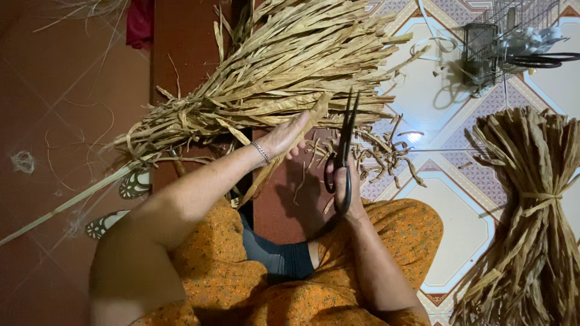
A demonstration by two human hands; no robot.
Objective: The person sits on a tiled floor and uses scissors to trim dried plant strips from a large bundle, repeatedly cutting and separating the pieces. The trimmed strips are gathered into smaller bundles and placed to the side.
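Just above the orange-patterned lap, the right hand (345, 192) grips black-handled scissors (344, 151), blades nearly closed. The left hand (284, 137) pinches one long dried tan leaf strip (290, 145). Beyond lies a big tied bundle of dried straw-coloured leaf strips (284, 72).

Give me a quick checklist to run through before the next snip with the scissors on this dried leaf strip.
1. Scissors held in the right hand: ok.
2. Blades open: ok, slightly parted, tips pointing away from the body.
3. Left hand holding the leaf strip: ok, palm against it.
4. Strip between the blades: not ok, its upper end lies just left of them.
5. Left fingers away from the blades: ok, though close.
6. Large bundle steady on the floor: cannot tell.
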